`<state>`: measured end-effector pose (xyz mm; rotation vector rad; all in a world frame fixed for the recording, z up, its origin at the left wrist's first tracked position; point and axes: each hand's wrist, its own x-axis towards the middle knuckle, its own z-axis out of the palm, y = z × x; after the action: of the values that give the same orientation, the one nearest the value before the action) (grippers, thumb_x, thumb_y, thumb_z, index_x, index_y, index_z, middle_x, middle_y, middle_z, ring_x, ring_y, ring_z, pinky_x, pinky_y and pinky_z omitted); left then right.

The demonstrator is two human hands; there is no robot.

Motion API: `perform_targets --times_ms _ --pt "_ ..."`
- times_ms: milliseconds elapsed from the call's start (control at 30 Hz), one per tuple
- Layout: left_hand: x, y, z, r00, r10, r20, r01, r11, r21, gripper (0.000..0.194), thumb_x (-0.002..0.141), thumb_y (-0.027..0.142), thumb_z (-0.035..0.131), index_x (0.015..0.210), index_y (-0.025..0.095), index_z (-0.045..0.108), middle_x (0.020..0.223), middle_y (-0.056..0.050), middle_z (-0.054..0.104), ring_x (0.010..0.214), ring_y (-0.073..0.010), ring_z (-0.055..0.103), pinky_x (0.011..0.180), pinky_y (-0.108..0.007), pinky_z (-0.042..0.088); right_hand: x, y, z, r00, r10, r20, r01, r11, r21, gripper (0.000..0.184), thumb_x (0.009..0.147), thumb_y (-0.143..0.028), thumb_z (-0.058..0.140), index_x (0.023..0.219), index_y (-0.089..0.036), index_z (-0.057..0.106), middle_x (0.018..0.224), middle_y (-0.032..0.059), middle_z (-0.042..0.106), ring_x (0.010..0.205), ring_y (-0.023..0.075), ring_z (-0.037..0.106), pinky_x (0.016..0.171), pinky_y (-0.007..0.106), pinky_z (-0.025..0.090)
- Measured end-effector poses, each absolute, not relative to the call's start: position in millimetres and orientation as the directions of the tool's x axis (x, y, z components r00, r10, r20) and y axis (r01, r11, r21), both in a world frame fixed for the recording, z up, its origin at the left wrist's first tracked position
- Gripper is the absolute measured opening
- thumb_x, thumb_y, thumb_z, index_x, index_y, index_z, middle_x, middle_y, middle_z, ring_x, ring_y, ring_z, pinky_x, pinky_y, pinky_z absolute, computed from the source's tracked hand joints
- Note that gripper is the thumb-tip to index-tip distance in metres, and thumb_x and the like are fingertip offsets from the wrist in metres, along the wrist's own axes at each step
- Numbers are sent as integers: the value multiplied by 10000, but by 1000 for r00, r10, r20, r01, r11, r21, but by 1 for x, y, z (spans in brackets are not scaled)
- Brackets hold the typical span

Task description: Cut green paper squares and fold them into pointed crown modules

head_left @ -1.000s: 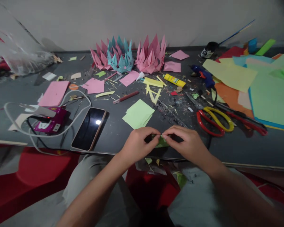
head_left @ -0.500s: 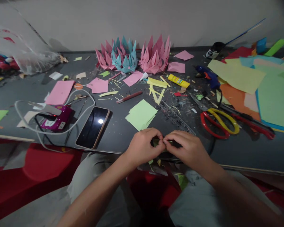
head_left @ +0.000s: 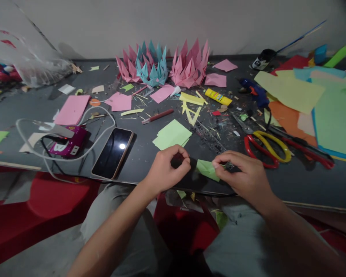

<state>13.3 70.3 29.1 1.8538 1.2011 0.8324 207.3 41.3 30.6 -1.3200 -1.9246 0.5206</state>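
My right hand (head_left: 242,173) pinches a folded piece of green paper (head_left: 207,168) between thumb and fingertips, just above the table's front edge. Creases show across its face, and its right end is hidden by my fingers. To the left, my left hand (head_left: 168,167) is apart from the paper, its thumb and index finger curled together in a ring with nothing visible in them. Right behind this hand lies a small stack of light green paper squares (head_left: 174,134).
Pink and blue folded-paper crowns (head_left: 152,67) stand along the wall. A phone (head_left: 113,153) and a purple power adapter (head_left: 70,142) with looping cables lie left. Red-and-yellow-handled scissors (head_left: 261,154), a glue tube (head_left: 218,97), a glue gun (head_left: 255,92) and coloured sheets (head_left: 288,90) lie right.
My hands, together at the fingertips before, have moved apart. The left hand has let go and shifted left, while the right holds the green paper, which now shows between them.
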Motion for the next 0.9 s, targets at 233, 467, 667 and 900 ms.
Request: perform_targets --times_ms 233,467,667,900 --pt "21 63 21 468 845 259 299 -427 854 113 822 175 541 827 162 653 789 -29 690 718 -112 635 661 -200 482 199 44 22 -226 847 481 577 514 -635 137 763 -81 555 792 -214 561 738 12 633 694 136 598 652 256 471" --pt "25 63 14 475 701 532 347 -704 619 79 804 147 565 799 143 643 748 -50 703 688 -132 644 651 -230 513 193 44 20 -240 785 571 667 561 -491 135 717 -69 567 752 -197 545 704 24 642 676 164 591 667 312 448" --pt "25 63 18 416 667 618 322 -744 586 43 778 142 600 782 148 643 682 -50 699 628 -123 643 603 -217 520 193 43 26 -158 821 549 710 481 -514 152 688 -69 538 674 -214 496 625 -9 596 624 152 561 662 307 431" --pt "21 64 25 366 740 564 317 -669 672 52 764 118 600 748 153 635 704 -45 696 646 -114 641 611 -201 510 207 48 21 -14 914 404 672 308 -674 124 712 -99 517 685 -220 518 663 -5 590 667 162 563 657 300 434"
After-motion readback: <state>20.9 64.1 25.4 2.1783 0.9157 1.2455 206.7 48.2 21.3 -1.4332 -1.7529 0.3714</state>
